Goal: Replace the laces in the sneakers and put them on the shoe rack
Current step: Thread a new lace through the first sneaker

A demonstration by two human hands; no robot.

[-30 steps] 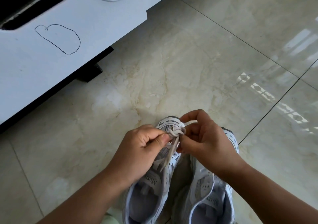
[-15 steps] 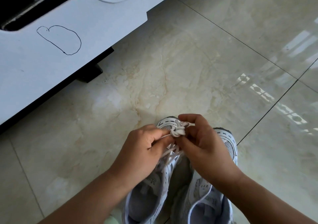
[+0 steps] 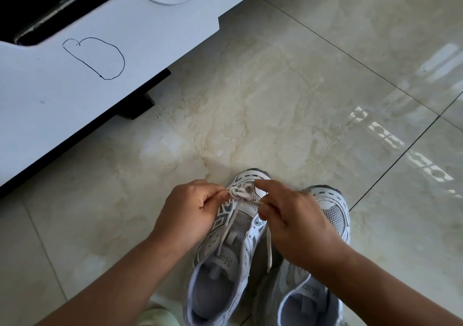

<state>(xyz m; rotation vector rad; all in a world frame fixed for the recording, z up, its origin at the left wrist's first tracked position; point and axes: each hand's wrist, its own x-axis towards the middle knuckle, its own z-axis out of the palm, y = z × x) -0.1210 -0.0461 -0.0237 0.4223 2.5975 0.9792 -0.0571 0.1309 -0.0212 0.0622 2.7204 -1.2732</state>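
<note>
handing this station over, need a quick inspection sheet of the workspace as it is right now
surface: glossy marble-look floor tiles, dark grout lines, window reflections at right.
job's things: two white-grey sneakers side by side; left sneaker has a knotted lace above its toe; right sneaker shows no lace.
clutter: pale green object at the bottom edge, unidentifiable.
hands: left hand and right hand each pinch the lace at the knot.
cables: thin white cable looping on the white cabinet.
surroundings: cabinet bears a pen doodle; no shoe rack seen.

hands (image 3: 240, 215) have drawn apart, stretching the lace knot (image 3: 239, 192) between them.
</note>
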